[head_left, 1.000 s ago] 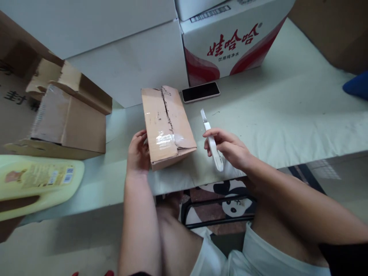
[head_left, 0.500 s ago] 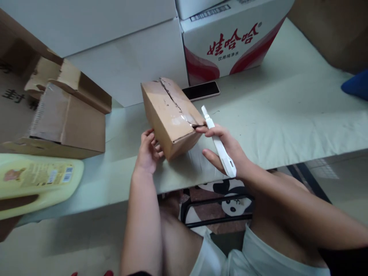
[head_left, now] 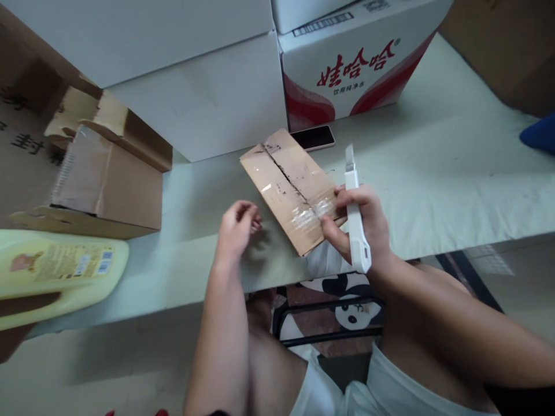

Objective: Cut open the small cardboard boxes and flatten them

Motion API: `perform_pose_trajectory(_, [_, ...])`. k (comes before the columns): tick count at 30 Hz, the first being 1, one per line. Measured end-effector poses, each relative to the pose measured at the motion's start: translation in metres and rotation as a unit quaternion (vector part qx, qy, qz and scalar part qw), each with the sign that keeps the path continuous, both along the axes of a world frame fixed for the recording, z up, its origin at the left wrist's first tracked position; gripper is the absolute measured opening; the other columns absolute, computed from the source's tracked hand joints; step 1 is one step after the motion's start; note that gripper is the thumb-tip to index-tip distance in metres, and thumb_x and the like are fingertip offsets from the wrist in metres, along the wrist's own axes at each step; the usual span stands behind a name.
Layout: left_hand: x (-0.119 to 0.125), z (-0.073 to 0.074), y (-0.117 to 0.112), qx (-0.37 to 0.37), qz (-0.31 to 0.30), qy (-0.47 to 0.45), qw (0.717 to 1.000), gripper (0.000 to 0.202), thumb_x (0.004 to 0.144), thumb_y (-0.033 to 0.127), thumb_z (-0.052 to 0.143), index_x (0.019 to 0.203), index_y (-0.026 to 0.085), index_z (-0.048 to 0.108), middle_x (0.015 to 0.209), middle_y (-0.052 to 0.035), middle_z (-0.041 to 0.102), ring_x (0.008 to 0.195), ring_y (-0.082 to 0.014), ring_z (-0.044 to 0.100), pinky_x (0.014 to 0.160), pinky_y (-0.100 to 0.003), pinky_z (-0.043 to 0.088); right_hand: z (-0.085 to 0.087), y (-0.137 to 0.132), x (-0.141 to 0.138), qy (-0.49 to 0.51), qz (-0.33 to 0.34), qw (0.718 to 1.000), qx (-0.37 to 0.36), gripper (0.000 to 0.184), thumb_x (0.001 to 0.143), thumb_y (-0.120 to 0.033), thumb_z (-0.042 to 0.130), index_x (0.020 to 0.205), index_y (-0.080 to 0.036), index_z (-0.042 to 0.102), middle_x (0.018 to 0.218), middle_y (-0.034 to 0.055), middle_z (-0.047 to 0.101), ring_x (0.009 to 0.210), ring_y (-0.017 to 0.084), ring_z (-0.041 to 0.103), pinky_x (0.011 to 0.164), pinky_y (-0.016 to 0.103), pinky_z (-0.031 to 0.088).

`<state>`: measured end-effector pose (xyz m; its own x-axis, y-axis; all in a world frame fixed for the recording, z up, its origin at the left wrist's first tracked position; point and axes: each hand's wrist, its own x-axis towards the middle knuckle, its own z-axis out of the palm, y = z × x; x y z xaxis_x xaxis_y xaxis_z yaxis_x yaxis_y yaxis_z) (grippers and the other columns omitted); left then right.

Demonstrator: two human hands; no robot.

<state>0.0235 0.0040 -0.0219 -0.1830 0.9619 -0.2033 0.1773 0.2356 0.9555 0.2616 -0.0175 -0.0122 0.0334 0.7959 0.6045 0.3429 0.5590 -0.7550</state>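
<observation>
A small brown cardboard box [head_left: 291,193] rests at an angle on the table, its top face towards me. A dark seam runs along the middle of that face, and clear tape glints near its front end. My right hand [head_left: 368,222] grips a white utility knife [head_left: 357,228], its blade out and pointing away from me. The thumb and fingers of that hand also touch the box's right front corner. My left hand [head_left: 238,228] is just left of the box, apart from it, fingers loosely curled with nothing visible in them.
Behind the box lies a phone [head_left: 314,137] against a white carton with red lettering [head_left: 355,75]. White boxes [head_left: 208,98] stand at the back left. A cut-open brown carton [head_left: 130,185] and a yellow bottle [head_left: 65,271] are at the left. Something blue [head_left: 540,136] is at the right edge.
The box has turned and shifted right, its top now tipped more towards me. My left hand has come off it. My right hand, with the knife, has moved right and now holds its corner.
</observation>
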Motion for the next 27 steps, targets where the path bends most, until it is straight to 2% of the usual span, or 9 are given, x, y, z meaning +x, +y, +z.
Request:
perform_pose_trajectory(2, [-0.008, -0.005, 0.006, 0.131, 0.130, -0.017, 0.983, 0.028, 0.078, 0.045, 0.062, 0.095, 0.023, 0.059, 0.089, -0.0042, 0.067, 0.079, -0.0168, 0.066, 0.059, -0.025, 0.049, 0.000, 0.001, -0.001, 0.024, 0.035, 0.999, -0.016, 0.033, 0.075, -0.014, 0.065, 0.100, -0.030, 0.049, 0.096, 0.0010, 0.056, 0.107, 0.023, 0.061, 0.089, 0.042, 0.051])
perform_pose_trajectory(3, [-0.012, -0.007, 0.008, 0.196, 0.158, -0.018, 0.968, 0.031, 0.080, 0.047, 0.059, 0.102, 0.025, 0.058, 0.101, -0.0054, 0.067, 0.092, -0.0185, 0.067, 0.067, -0.027, 0.052, 0.000, 0.002, -0.001, 0.039, 0.062, 0.997, -0.024, 0.033, 0.076, -0.014, 0.065, 0.100, -0.030, 0.049, 0.097, 0.0008, 0.057, 0.111, 0.023, 0.061, 0.092, 0.042, 0.051])
perform_pose_trajectory(7, [-0.023, -0.011, 0.009, 0.368, 0.129, 0.048, 0.919, 0.043, 0.083, 0.053, 0.055, 0.116, 0.024, 0.057, 0.128, -0.0085, 0.060, 0.123, -0.0251, 0.056, 0.101, -0.040, 0.046, -0.002, 0.002, 0.000, 0.082, 0.232, 0.967, -0.064, 0.026, 0.080, -0.018, 0.065, 0.099, -0.029, 0.053, 0.091, 0.0002, 0.062, 0.114, 0.023, 0.062, 0.089, 0.040, 0.054])
perform_pose_trajectory(9, [-0.025, -0.012, 0.007, 0.376, 0.099, 0.076, 0.918, 0.038, 0.082, 0.047, 0.060, 0.111, 0.023, 0.062, 0.126, -0.0082, 0.062, 0.123, -0.0262, 0.056, 0.108, -0.043, 0.041, -0.002, 0.001, 0.001, 0.103, 0.253, 0.959, -0.076, 0.018, 0.085, -0.022, 0.062, 0.101, -0.028, 0.057, 0.090, 0.0013, 0.064, 0.110, 0.022, 0.064, 0.085, 0.038, 0.054])
perform_pose_trajectory(11, [-0.025, -0.013, 0.005, 0.360, 0.085, 0.070, 0.926, 0.029, 0.080, 0.039, 0.064, 0.103, 0.022, 0.067, 0.121, -0.0076, 0.064, 0.120, -0.0262, 0.058, 0.108, -0.044, 0.041, 0.000, 0.000, 0.003, 0.150, 0.213, 0.964, -0.056, 0.013, 0.091, -0.030, 0.058, 0.104, -0.027, 0.061, 0.087, 0.0021, 0.064, 0.096, 0.020, 0.066, 0.077, 0.035, 0.054])
perform_pose_trajectory(14, [-0.026, -0.014, 0.004, 0.350, 0.088, 0.045, 0.932, 0.025, 0.080, 0.035, 0.063, 0.101, 0.022, 0.069, 0.113, -0.0078, 0.067, 0.112, -0.0253, 0.061, 0.102, -0.042, 0.045, 0.006, 0.000, 0.008, 0.227, 0.164, 0.960, -0.020, 0.028, 0.094, -0.048, 0.052, 0.101, -0.026, 0.066, 0.074, 0.0005, 0.058, 0.066, 0.015, 0.058, 0.058, 0.030, 0.048])
perform_pose_trajectory(16, [-0.026, -0.015, 0.005, 0.346, 0.094, 0.046, 0.932, 0.028, 0.080, 0.035, 0.062, 0.104, 0.021, 0.068, 0.109, -0.0075, 0.067, 0.105, -0.0236, 0.063, 0.096, -0.039, 0.048, 0.010, -0.003, 0.010, 0.248, 0.184, 0.950, -0.043, 0.035, 0.093, -0.055, 0.050, 0.098, -0.025, 0.066, 0.067, -0.0009, 0.054, 0.055, 0.013, 0.050, 0.047, 0.028, 0.042])
perform_pose_trajectory(22, [-0.029, -0.019, 0.008, 0.361, 0.094, 0.068, 0.925, 0.030, 0.082, 0.037, 0.060, 0.107, 0.021, 0.067, 0.106, -0.0068, 0.066, 0.100, -0.0220, 0.062, 0.091, -0.036, 0.048, 0.018, -0.022, 0.013, 0.163, 0.231, 0.945, -0.164, 0.009, 0.092, -0.029, 0.060, 0.099, -0.023, 0.057, 0.064, -0.0035, 0.060, 0.048, 0.010, 0.053, 0.041, 0.022, 0.040])
perform_pose_trajectory(27, [-0.030, -0.018, 0.007, 0.350, 0.085, 0.070, 0.930, 0.035, 0.082, 0.040, 0.062, 0.112, 0.022, 0.065, 0.112, -0.0069, 0.066, 0.106, -0.0229, 0.062, 0.096, -0.038, 0.047, 0.028, -0.021, 0.014, -0.026, 0.209, 0.975, -0.073, 0.006, 0.086, -0.022, 0.062, 0.089, -0.023, 0.057, 0.061, -0.0040, 0.062, 0.044, 0.009, 0.053, 0.040, 0.022, 0.039])
